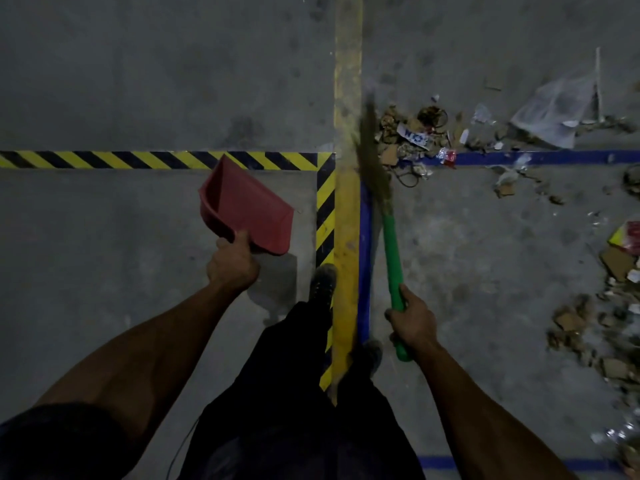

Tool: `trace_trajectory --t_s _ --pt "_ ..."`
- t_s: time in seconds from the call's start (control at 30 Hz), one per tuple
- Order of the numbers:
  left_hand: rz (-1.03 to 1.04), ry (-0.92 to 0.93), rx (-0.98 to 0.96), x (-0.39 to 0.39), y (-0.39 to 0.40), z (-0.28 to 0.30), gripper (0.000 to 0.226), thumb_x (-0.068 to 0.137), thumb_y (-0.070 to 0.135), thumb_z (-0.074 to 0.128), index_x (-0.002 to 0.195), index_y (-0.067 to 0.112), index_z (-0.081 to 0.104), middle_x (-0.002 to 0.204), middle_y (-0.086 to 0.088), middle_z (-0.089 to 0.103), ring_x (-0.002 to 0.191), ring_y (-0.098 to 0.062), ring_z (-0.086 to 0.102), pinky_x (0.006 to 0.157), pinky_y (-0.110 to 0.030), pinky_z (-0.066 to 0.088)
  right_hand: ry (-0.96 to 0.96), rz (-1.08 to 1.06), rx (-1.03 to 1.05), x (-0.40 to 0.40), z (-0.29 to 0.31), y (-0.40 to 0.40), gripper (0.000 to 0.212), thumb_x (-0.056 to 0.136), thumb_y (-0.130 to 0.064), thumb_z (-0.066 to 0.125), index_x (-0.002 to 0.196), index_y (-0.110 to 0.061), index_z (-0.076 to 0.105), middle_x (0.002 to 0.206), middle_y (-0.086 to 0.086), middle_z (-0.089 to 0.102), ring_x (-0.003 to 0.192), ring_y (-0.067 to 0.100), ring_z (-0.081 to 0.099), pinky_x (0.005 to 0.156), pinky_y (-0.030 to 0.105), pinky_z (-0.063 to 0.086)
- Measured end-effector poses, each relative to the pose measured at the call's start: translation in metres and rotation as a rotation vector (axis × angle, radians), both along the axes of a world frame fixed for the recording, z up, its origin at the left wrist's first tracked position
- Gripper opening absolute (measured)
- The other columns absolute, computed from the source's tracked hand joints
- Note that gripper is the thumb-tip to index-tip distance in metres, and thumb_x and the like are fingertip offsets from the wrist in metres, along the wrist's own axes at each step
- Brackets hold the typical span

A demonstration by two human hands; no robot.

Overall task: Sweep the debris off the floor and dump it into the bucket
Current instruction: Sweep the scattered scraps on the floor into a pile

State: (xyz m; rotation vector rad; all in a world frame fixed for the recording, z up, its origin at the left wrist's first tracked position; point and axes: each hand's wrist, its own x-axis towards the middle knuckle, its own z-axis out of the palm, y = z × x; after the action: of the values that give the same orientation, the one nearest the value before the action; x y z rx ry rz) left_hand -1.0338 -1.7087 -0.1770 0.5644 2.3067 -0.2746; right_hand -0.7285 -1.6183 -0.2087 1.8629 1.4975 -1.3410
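Head view gives me both arms reaching down over a grey concrete floor (138, 81), and I use the yellow line (347, 98) running up the middle as my landmark. On my left hand (232, 263) the fingers are wrapped tight round the handle of a red dustpan (247, 207), thumb lying up along its back edge; the pan hangs tilted above the floor to the left of the yellow line, its open mouth turned up and away, with nothing in it that I can see. On my right hand (412, 320) the fingers are clenched round the green handle of the broom (389, 230), whose end pokes out below my fist. The shaft slants up just right of the yellow line, and the bristles (372, 143) are blurred, lying along the line's right edge.

Just right of the bristles lies a heap of debris (415, 136): cardboard scraps, a printed label, a red wrapper, loops of dark wire. Farther right of the line lies a clear plastic bag (554, 112), and more cardboard and wrappers (602, 327) trail down the right edge. Black-and-yellow striped tape (156, 160) runs left from the yellow line, blue tape (554, 157) runs right. One shoe (323, 277) rests on the striped tape beside the line.
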Motion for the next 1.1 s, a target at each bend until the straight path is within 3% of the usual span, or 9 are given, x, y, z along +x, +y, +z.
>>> trace_trajectory --t_s 0.17,0.3,0.4,0.5,0.57,0.77,0.93,1.1 --pt "-0.022 0.009 0.057 -0.006 0.005 0.002 0.05 0.089 0.016 0.047 0.136 0.02 0.034 0.12 -0.025 0.042 0.098 -0.045 0.054 0.085 -0.049 0.048 0.065 -0.018 0.128 0.001 0.029 -0.023 0.07 0.088 -0.016 0.062 0.151 -0.024 0.034 0.122 0.012 0.066 0.079 0.028 0.069 0.075 0.04 0.059" --pt "-0.032 0.007 0.06 -0.013 0.009 0.003 0.049 0.089 0.017 0.051 0.134 0.019 0.035 0.12 -0.025 0.041 0.098 -0.045 0.054 0.084 -0.049 0.048 0.115 0.213 0.096 0.0 0.048 -0.048 0.072 0.087 -0.02 0.064 0.152 -0.03 0.033 0.127 0.011 0.065 0.096 0.027 0.068 0.082 0.029 0.052" --pt "-0.029 0.035 0.053 -0.015 0.009 0.0 0.046 0.09 0.018 0.052 0.133 0.019 0.035 0.121 -0.025 0.041 0.099 -0.045 0.054 0.083 -0.049 0.046 0.124 0.433 0.015 -0.006 0.046 -0.056 0.072 0.089 -0.025 0.059 0.153 -0.034 0.028 0.125 0.013 0.065 0.106 0.03 0.064 0.086 0.032 0.05" --pt "-0.033 0.046 0.048 -0.012 0.005 -0.002 0.045 0.089 0.019 0.05 0.132 0.017 0.036 0.12 -0.025 0.042 0.098 -0.046 0.055 0.084 -0.05 0.046 0.092 0.621 -0.047 -0.009 0.033 -0.058 0.07 0.09 -0.027 0.055 0.153 -0.037 0.026 0.117 0.017 0.066 0.103 0.034 0.063 0.083 0.035 0.049" --pt "-0.025 0.047 0.035 -0.009 0.002 -0.004 0.047 0.087 0.02 0.052 0.131 0.019 0.036 0.121 -0.024 0.042 0.099 -0.046 0.055 0.085 -0.049 0.046 0.058 0.655 -0.104 -0.004 0.021 -0.055 0.069 0.089 -0.03 0.056 0.152 -0.036 0.029 0.12 0.017 0.065 0.105 0.034 0.063 0.082 0.035 0.05" --pt "0.0 0.043 -0.007 0.005 -0.008 -0.005 0.045 0.088 0.019 0.051 0.131 0.018 0.037 0.124 -0.023 0.041 0.104 -0.045 0.053 0.087 -0.049 0.044 -0.026 0.464 -0.115 0.041 0.005 -0.046 0.068 0.085 -0.026 0.059 0.149 -0.033 0.038 0.118 0.011 0.068 0.092 0.028 0.069 0.074 0.03 0.054" --pt "-0.007 0.04 -0.023 0.024 -0.011 0.0 0.043 0.091 0.018 0.048 0.133 0.017 0.037 0.128 -0.024 0.04 0.109 -0.045 0.052 0.091 -0.05 0.042 -0.041 0.272 -0.088 0.061 -0.001 -0.036 0.074 0.083 -0.024 0.062 0.15 -0.031 0.034 0.113 0.01 0.067 0.056 0.017 0.066 0.053 0.026 0.054" --pt "-0.024 0.032 -0.003 0.039 -0.015 0.005 0.046 0.092 0.02 0.049 0.135 0.018 0.035 0.127 -0.025 0.039 0.108 -0.046 0.051 0.091 -0.05 0.043 0.02 0.1 0.027 0.061 0.007 -0.041 0.076 0.085 -0.013 0.06 0.153 -0.025 0.029 0.12 0.016 0.064 0.078 0.031 0.069 0.072 0.043 0.06"
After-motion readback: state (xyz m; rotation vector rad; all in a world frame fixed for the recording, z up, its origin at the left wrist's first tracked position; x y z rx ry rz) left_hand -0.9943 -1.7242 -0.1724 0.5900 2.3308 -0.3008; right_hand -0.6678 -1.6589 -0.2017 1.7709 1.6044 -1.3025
